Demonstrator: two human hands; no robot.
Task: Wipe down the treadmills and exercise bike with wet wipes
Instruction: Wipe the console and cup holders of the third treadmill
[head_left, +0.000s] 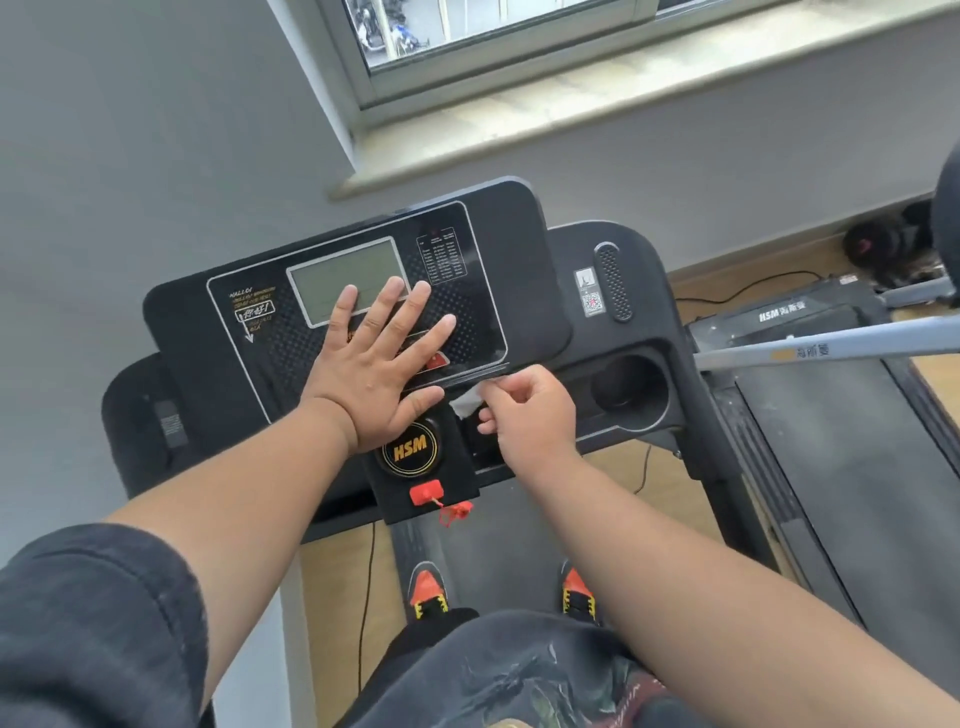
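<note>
Step in hand, as I judge it: wiping the lower edge of the black glossy treadmill console panel (358, 291), where it meets the tray below. The person stands on the dark grey running belt (498, 540), orange-and-black shoes visible at the bottom of the view. Left hand (374, 358) lies flat on the console, fingers straight and spread wide; its grip holds nothing, fingertips reaching the lower edge of the grey rectangular display screen (345, 278), the heel of the palm near the round black-and-gold HSM badge (410, 449). It reads as a bracing hand. Right hand (524, 410) has its fingers curled, the grip narrow, pinching a small crumpled white wet wipe (466, 401) between thumb and forefinger; the wipe sits against the seam just under the panel's lower right edge, beside the left thumb. How firmly it presses I cannot tell. Round black cup holder recess (626, 382) lies just right of the working hand. Red safety key clip (427, 492) sits below the badge, its cord hanging. A second treadmill with a grey metal handrail (831, 347) stands to the right, apparently not being worked on. Next move likely calls for drawing the wipe along the seam toward the cup holder, keeping the pinch tight so the small wad does not slip, and shifting the flat left hand to uncover the panel beneath it.
</note>
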